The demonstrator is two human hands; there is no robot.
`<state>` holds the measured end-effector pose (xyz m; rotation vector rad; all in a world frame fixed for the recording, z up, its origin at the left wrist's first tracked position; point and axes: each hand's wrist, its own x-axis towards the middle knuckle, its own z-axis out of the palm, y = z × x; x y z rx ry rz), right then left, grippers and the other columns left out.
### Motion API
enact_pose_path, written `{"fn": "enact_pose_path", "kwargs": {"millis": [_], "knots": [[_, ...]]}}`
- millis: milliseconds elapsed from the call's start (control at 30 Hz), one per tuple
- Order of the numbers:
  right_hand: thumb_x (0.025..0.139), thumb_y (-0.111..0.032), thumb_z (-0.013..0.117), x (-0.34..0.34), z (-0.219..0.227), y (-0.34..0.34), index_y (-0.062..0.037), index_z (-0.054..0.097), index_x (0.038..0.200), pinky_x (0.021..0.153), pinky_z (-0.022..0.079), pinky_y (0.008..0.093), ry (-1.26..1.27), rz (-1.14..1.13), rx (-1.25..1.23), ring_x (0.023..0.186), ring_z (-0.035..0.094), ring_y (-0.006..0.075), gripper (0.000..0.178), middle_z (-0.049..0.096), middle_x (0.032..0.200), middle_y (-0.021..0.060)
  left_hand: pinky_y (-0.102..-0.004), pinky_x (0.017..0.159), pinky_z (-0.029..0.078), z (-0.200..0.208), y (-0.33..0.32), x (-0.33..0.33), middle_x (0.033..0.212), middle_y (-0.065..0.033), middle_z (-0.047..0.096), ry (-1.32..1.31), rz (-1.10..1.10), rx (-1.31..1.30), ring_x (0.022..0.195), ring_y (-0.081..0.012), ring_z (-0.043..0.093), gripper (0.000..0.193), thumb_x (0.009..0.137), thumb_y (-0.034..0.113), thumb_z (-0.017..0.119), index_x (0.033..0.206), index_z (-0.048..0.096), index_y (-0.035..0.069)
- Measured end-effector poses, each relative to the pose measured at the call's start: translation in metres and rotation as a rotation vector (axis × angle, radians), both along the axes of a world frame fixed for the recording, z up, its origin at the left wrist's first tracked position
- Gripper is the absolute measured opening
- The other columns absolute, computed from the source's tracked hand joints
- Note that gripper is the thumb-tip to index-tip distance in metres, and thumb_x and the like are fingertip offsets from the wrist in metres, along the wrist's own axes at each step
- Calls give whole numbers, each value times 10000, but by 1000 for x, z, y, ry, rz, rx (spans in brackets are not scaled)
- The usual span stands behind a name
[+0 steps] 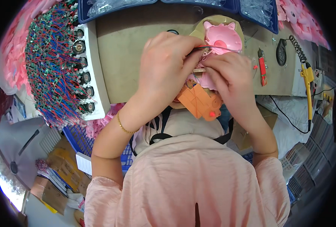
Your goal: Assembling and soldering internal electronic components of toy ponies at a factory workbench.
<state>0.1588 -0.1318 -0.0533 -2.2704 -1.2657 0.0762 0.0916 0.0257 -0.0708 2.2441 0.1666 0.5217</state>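
Observation:
A pink pig-shaped plastic shell (224, 34), its hollow side up, lies on the work table on a tan piece of material. My left hand (162, 62) comes over it from the left, thumb and fingers closed on thin red and dark wires (213, 47) that stretch rightward above the shell. My right hand (232, 70) is closed in a pinch beside the left one, over the near pink part; its fingertips hide what they hold. Nearer my body, an orange plastic housing (201, 101) with a small red knob hangs by the table's front edge, below both hands.
On the left, a white foam tray (100, 72) holds round speakers and a heap of coloured wires. Blue bins (119, 10) of clear bags stand at the back. Red-handled cutters (262, 68), a black coiled cord (297, 47) and a yellow soldering iron (308, 89) are on the right.

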Motion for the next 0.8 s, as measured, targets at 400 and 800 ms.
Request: {"fn": "enact_pose_path", "kwargs": {"millis": [400,800], "knots": [[766,-121,602,3,7,9,-75,618,834,792,348,374,-109,97,-175,830,517,223,84,590,807,12,-254,694,458,5,-1,1,792,-65,636,88,-8,-310,778,-139,584,158,754,75,686,906,677,35],[595,-234,760,-47,54,-17,-24,535,1082,899,331,421,167,-41,-375,1040,452,297,576,482,1105,102,-204,672,439,40,11,9,820,-41,637,436,22,-387,743,-63,561,201,843,160,623,917,656,-24]]}}
